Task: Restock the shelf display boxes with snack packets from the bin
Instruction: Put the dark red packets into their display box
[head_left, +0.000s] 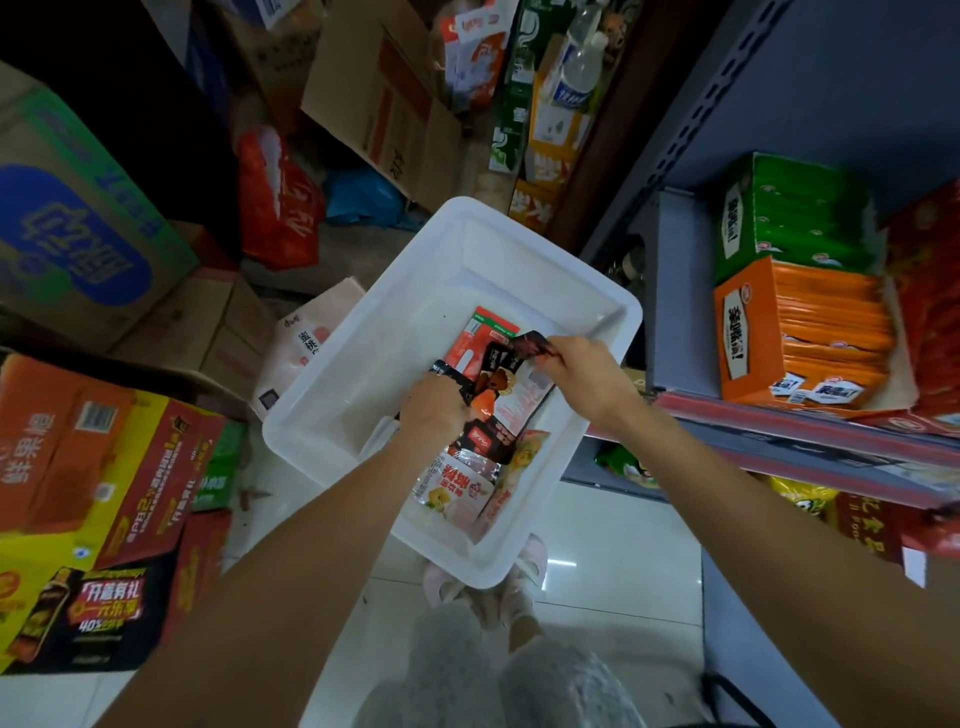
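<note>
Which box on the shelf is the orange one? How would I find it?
Look at the grey shelf right of the white bin. Two open boxes sit side by side; the orange box is nearer, beside the green box, packed with orange packets.

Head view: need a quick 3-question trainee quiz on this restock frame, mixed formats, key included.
1. True or false: both hands are inside the white bin.
2. The right hand pinches: A) a dark packet B) a bottle C) nothing.
3. On the shelf, which display box sits nearer the person: the orange box or the green box?

Key: 1 true. 2 A. 3 orange; the left hand also grips packets.
</note>
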